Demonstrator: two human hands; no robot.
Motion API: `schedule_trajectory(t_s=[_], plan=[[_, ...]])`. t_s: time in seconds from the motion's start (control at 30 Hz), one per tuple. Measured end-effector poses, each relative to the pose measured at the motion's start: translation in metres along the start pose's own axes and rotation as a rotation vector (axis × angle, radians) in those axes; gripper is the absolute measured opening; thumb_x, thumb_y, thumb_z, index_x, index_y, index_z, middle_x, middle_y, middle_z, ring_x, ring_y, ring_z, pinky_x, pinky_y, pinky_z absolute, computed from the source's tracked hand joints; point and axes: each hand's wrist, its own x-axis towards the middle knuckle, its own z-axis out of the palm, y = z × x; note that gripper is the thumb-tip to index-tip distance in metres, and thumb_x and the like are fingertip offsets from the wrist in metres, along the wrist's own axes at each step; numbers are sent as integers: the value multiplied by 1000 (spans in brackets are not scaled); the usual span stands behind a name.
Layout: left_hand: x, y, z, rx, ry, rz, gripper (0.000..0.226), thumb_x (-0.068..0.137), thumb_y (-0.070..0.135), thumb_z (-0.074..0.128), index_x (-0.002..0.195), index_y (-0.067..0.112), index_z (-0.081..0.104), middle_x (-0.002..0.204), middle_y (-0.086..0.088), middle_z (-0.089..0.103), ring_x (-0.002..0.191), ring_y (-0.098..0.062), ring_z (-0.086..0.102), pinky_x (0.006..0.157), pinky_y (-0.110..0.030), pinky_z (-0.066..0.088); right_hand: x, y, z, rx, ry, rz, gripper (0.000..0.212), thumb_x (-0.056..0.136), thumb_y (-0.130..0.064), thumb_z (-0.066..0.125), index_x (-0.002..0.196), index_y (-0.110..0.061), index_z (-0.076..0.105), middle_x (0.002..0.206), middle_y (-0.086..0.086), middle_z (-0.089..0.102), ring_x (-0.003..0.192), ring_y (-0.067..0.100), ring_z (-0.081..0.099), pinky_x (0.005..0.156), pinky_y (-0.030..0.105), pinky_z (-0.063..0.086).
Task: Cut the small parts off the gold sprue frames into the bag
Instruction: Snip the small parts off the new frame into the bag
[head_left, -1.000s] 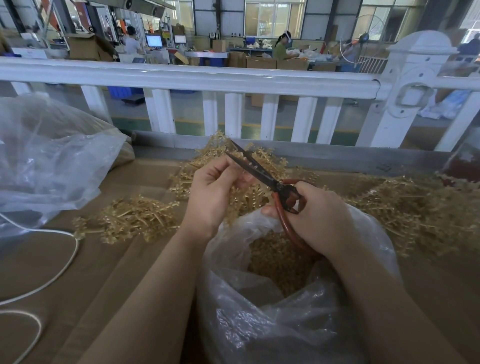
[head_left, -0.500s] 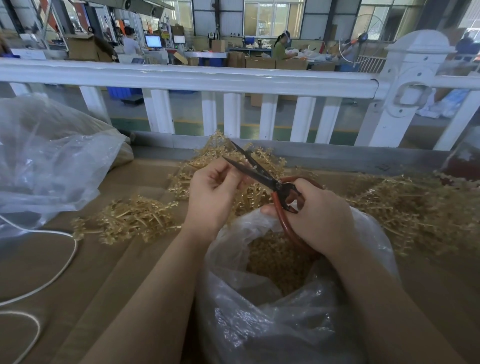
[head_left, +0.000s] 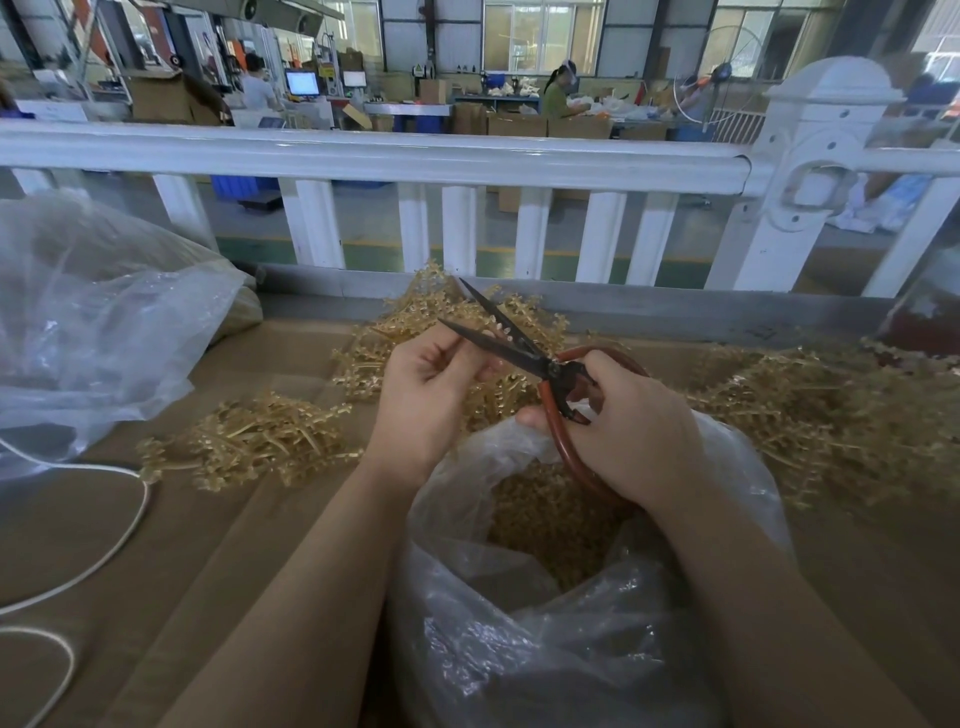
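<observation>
From the head view, the work surface was a brown cardboard-covered table (head_left: 218, 545), and a white railing (head_left: 374, 156) ran across its far edge. Behind the railing was a workshop hall with boxes, monitors and people at far benches. A large clear bag (head_left: 93, 322) lay at the far left, and a white cord (head_left: 119, 540) curled at the near left. Heaps of gold sprue frames (head_left: 260, 441) lay on the table to the left, at the far middle and to the right. An open plastic bag (head_left: 545, 623) stood in the near middle, with small gold parts (head_left: 545, 519) inside. Above it, the left hand (head_left: 431, 400) pinched one thin frame piece, mostly hidden by the fingers. The right hand (head_left: 628, 431) gripped the red handles of the scissors (head_left: 519, 353), whose dark blades were parted narrowly just beside the left fingertips.
</observation>
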Motion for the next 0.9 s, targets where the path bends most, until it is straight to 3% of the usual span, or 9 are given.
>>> schedule_trajectory(t_s=[0.1,0.23,0.33,0.43,0.63,0.77,0.9], plan=[[1,-2,-2,-9,-26,-12,18,98,-1,54,87,2,69,73,-1,68,70,-10,61,69,-22,49,0,0,0,13,-9,2,66,68,-92,45,101,-36,55,89,-25,55,79,4,53,64,24,37],[1,-4,-2,-14,-52,-32,23,98,0,54,85,11,70,77,-6,70,74,-14,62,73,-29,51,0,-2,-1,33,5,-11,66,63,-99,35,96,-43,47,86,-29,51,79,1,50,60,13,30],[1,-5,-2,-37,-70,-35,19,98,0,53,90,2,70,81,-18,69,75,-18,61,74,-29,51,-1,-3,-1,14,26,-3,71,61,-102,27,93,-42,48,74,-31,45,69,2,49,57,12,30],[2,-5,-3,-67,-84,-53,18,98,-2,52,93,-4,69,79,-11,69,75,-15,61,73,-25,49,0,-1,0,-15,48,3,73,63,-101,27,89,-38,53,66,-30,44,58,-3,44,55,11,31],[1,0,0,-104,-87,-51,22,98,-2,52,87,3,70,73,-3,69,68,-8,60,67,-17,47,-1,1,2,1,19,12,74,65,-97,38,89,-31,63,68,-21,56,60,-6,48,56,11,34],[1,2,2,-117,-82,-63,25,97,-5,50,84,4,70,68,3,69,64,-5,60,63,-13,44,-1,0,2,29,21,14,66,66,-95,43,84,-34,60,66,-23,55,61,-7,49,56,12,34],[0,3,3,-133,-81,-72,24,97,-4,50,85,2,69,67,4,68,63,-4,59,62,-12,44,-1,0,3,60,10,27,80,59,-103,32,88,-34,61,69,-26,54,64,-9,48,58,10,31]])
